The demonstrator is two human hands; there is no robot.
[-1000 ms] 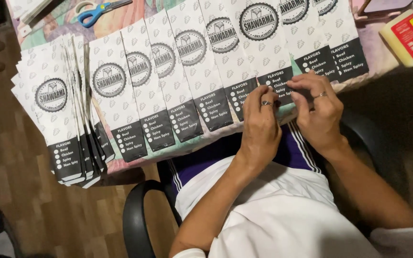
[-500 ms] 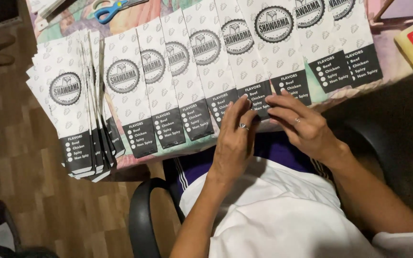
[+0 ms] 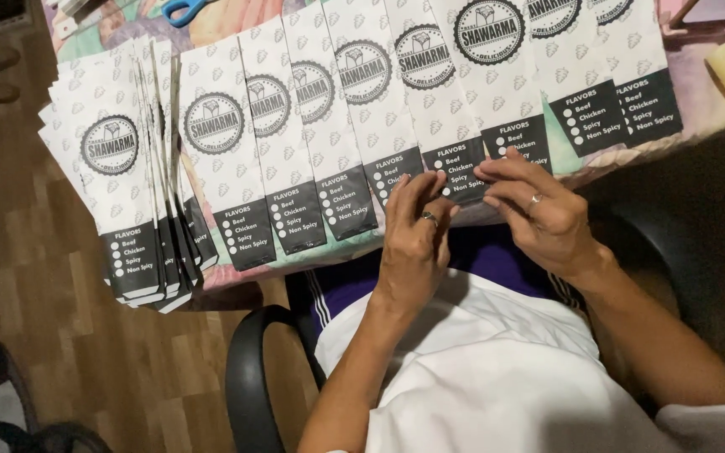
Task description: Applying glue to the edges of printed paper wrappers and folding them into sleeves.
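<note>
The person's left hand point(image 3: 417, 239) and right hand point(image 3: 539, 210) meet at the near edge of the table point(image 3: 698, 126), fingertips resting on the black bottom flap of one white paper bag point(image 3: 480, 92) in an overlapping row. The fingers lie loosely curled against the flap; whether they pinch it cannot be told. A fanned stack of bags point(image 3: 123, 176) overhangs the table's left near corner. Blue-handled scissors point(image 3: 182, 10) lie toward the far edge. A black chair armrest point(image 3: 249, 377) curves beside the person's lap.
</note>
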